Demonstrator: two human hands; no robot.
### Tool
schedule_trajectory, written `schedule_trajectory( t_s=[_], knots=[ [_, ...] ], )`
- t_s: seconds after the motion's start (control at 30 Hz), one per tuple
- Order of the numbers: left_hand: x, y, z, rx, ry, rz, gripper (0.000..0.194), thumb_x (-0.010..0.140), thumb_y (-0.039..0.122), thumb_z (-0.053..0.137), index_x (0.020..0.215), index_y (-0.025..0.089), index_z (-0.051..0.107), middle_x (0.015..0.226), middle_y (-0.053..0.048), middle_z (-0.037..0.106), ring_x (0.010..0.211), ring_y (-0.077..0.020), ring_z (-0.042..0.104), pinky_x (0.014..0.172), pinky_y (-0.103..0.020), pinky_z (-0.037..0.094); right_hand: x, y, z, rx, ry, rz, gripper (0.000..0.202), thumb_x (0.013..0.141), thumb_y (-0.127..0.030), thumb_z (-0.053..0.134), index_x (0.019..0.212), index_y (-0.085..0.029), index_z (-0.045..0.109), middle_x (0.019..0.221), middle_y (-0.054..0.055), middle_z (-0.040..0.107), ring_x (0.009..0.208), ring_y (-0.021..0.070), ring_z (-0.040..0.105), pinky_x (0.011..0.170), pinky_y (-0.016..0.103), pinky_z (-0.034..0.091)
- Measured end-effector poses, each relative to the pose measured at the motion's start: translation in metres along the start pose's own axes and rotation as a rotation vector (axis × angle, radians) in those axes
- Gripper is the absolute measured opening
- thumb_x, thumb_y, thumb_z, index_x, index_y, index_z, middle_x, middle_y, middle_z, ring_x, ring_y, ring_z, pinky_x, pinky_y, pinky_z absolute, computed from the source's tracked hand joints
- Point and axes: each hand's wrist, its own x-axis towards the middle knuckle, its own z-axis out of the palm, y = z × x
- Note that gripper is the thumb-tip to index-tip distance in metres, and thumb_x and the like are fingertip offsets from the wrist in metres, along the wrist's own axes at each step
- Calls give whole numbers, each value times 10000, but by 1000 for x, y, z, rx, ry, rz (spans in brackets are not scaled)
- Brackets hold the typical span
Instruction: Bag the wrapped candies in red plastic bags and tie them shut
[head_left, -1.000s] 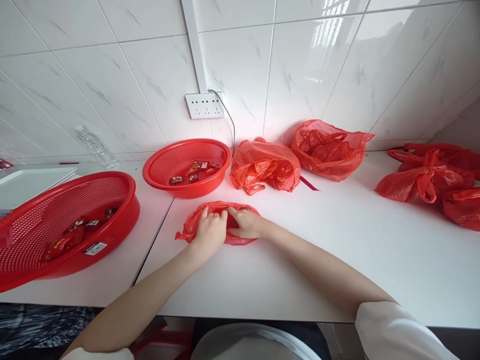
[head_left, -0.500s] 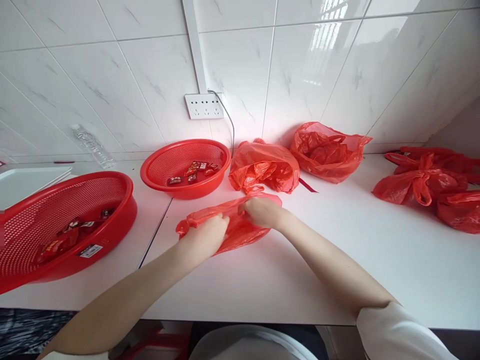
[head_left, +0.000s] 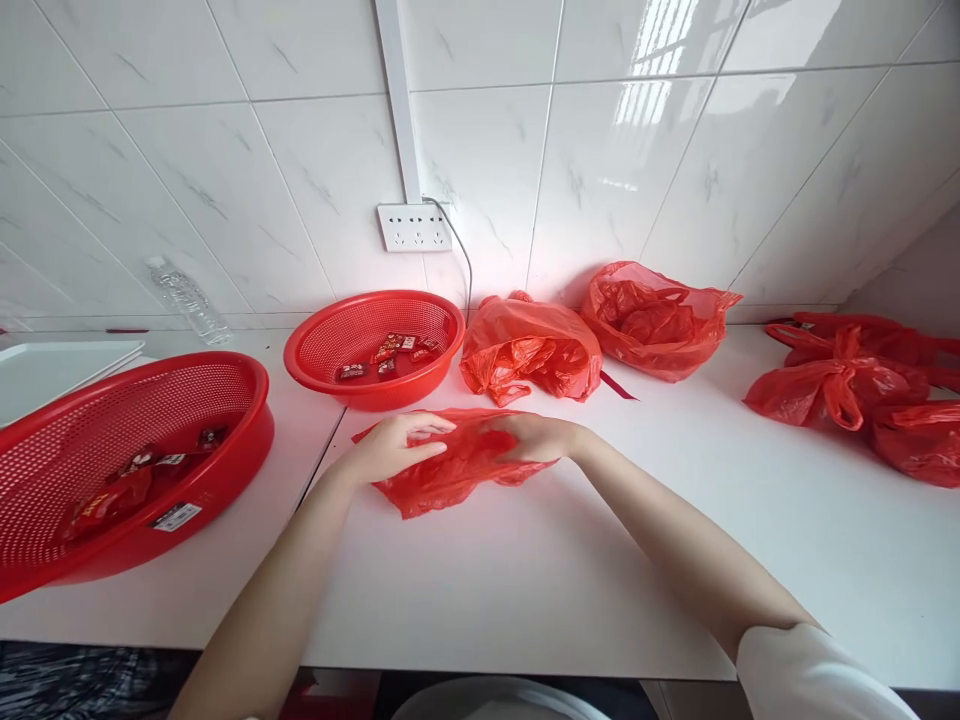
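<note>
Looks bright, with barred white glare on wall tiles (head_left: pixel 643 105) above and right of the right grip (head_left: pixel 536 437). Throws faint, soft shadow on the table (head_left: pixel 480 590) near it. Blurs that grip slightly; stretches the nearer red basket (head_left: pixel 225 500) left of the left grip (head_left: pixel 386 447).

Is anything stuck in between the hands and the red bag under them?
Nothing that I can see. The left hand is at the left side of the bag, the right hand at its right. The nearest basket behind isn't between them.
</note>
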Motion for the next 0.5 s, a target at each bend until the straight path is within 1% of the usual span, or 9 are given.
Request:
schedule_trajectory(
  t_s=[0.1, 0.17, 0.2, 0.23, 0.3, 0.37, 0.4, 0.43, 0.5],
  knots=[
    [-16, 15, -4, 29, 139, 149, 297, 908, 421, 561, 1115, 262, 704, 1144, -25, 719, 1042, -192, 671, 912, -315, 543, 4, -26, -13, 57, -119, -74, 380, 839, -238, 637, 1215, -260, 688, 1249, 30, 679, 1111, 215, 640, 948, 325, 504],
    [-29, 24, -9, 205, 316, 210, 266, 935, 404, 526, 1062, 262, 712, 1107, -32, 723, 1031, -194, 665, 911, -327, 532, 11, -44, -17, 204, -153, -161, 338, 876, -262, 611, 1207, -243, 678, 1269, 43, 663, 1183, 210, 611, 1037, 355, 463],
    [-36, 27, -11, 336, 428, 189, 272, 935, 400, 524, 1088, 262, 702, 1146, -48, 709, 1080, -216, 644, 950, -361, 509, 18, -52, -18, 307, -131, -177, 328, 888, -285, 606, 1205, -229, 668, 1254, 54, 666, 1164, 208, 625, 1037, 369, 470],
    [-43, 30, -12, 486, 535, 125, 307, 919, 407, 546, 1153, 257, 678, 1226, -75, 676, 1162, -254, 604, 1004, -412, 470, 27, -58, -19, 416, -43, -160, 338, 894, -317, 606, 1214, -217, 649, 1243, 67, 664, 1128, 207, 642, 1012, 378, 494],
    [-57, 32, -15, 767, 665, -118, 537, 832, 447, 643, 1315, 221, 584, 1405, -152, 551, 1331, -356, 460, 1089, -533, 358, 51, -63, -20, 617, 307, -24, 424, 883, -392, 627, 1268, -218, 586, 1283, 82, 631, 1092, 205, 648, 947, 368, 539],
    [-69, 33, -19, 887, 609, -404, 759, 743, 513, 698, 1391, 168, 506, 1449, -215, 489, 1362, -424, 401, 1075, -593, 331, 80, -59, -21, 751, 656, 158, 518, 877, -459, 626, 1327, -228, 518, 1401, 91, 538, 1162, 220, 600, 910, 350, 557],
    [-74, 33, -22, 871, 524, -527, 790, 726, 550, 690, 1383, 152, 505, 1418, -226, 516, 1321, -433, 445, 1032, -583, 374, 94, -54, -22, 787, 732, 235, 541, 886, -484, 607, 1344, -217, 499, 1452, 106, 483, 1205, 240, 568, 904, 359, 561],
    [-77, 32, -25, 826, 428, -630, 775, 724, 582, 668, 1351, 148, 524, 1362, -221, 564, 1247, -427, 515, 965, -551, 431, 108, -48, -23, 814, 748, 298, 546, 902, -496, 580, 1347, -192, 495, 1483, 130, 440, 1226, 269, 548, 889, 384, 569],
    [-79, 27, -33, 724, 278, -764, 667, 735, 612, 621, 1222, 157, 590, 1208, -192, 660, 1056, -388, 629, 800, -454, 492, 131, -35, -21, 851, 688, 382, 533, 925, -479, 553, 1329, -135, 506, 1503, 185, 390, 1205, 324, 550, 828, 442, 586]
  ],
)
